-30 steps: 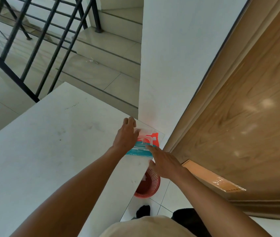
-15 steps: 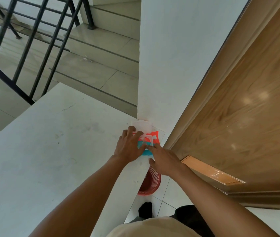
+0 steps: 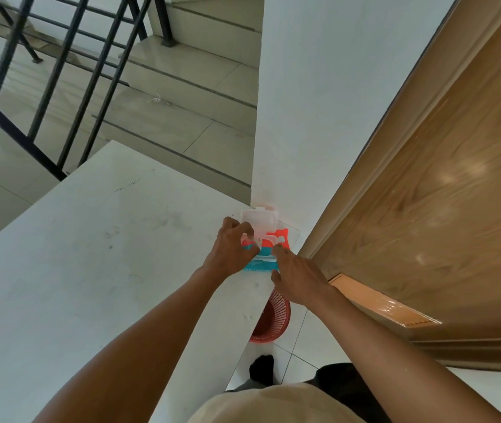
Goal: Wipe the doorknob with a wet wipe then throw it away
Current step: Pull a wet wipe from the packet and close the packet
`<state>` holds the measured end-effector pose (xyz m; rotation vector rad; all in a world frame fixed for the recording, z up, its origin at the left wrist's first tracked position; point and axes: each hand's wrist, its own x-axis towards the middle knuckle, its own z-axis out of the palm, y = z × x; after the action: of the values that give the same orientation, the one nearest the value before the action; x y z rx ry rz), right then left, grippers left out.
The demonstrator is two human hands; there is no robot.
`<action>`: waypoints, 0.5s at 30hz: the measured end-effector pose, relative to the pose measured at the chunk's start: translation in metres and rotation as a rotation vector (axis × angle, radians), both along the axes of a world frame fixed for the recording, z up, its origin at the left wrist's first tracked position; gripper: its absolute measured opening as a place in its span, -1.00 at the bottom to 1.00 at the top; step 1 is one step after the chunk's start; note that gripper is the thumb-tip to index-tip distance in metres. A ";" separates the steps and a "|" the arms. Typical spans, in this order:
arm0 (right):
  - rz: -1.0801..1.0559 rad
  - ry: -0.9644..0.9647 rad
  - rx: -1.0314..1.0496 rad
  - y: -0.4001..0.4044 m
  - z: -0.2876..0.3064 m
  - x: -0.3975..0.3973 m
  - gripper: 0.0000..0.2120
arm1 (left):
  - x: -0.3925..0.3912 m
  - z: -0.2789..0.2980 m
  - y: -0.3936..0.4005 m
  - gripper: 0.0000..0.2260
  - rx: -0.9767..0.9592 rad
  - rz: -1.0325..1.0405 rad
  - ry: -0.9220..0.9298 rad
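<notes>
A red and teal wet wipe pack (image 3: 269, 250) lies on the far right corner of the white ledge (image 3: 99, 270), against the wall. Its clear plastic lid (image 3: 260, 219) stands flipped up. My left hand (image 3: 232, 250) rests on the pack's left side with fingers curled at the opening. My right hand (image 3: 296, 276) presses fingertips on the pack's right side. A red mesh basket (image 3: 273, 319) stands on the floor below the ledge's edge. The doorknob is out of view.
A wooden door (image 3: 441, 193) with its frame fills the right side. A white wall (image 3: 319, 87) rises behind the pack. Tiled steps (image 3: 166, 117) and a black railing (image 3: 60, 71) lie to the far left. My feet are on the tiled floor below.
The pack's clear lid has been flipped up and open. My left hand shifted from the pack's far edge to its opening; my right hand stayed on the pack's right side.
</notes>
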<state>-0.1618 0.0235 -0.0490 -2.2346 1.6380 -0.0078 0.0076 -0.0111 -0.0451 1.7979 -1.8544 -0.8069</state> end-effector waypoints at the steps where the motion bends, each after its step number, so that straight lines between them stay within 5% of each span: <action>1: -0.004 0.006 -0.003 -0.003 0.001 0.001 -0.53 | 0.001 0.000 0.000 -0.74 0.012 0.020 0.023; 9: -0.009 0.045 0.024 -0.027 0.006 0.015 -0.43 | 0.001 -0.005 0.001 -0.95 0.093 0.093 0.104; 15: 0.049 0.066 -0.081 -0.036 0.004 0.026 -0.53 | 0.007 -0.007 0.008 -0.85 0.074 0.135 0.113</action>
<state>-0.1356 -0.0125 -0.0452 -2.3583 1.6439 0.0119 0.0144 -0.0027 -0.0518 1.8590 -1.6336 -0.9170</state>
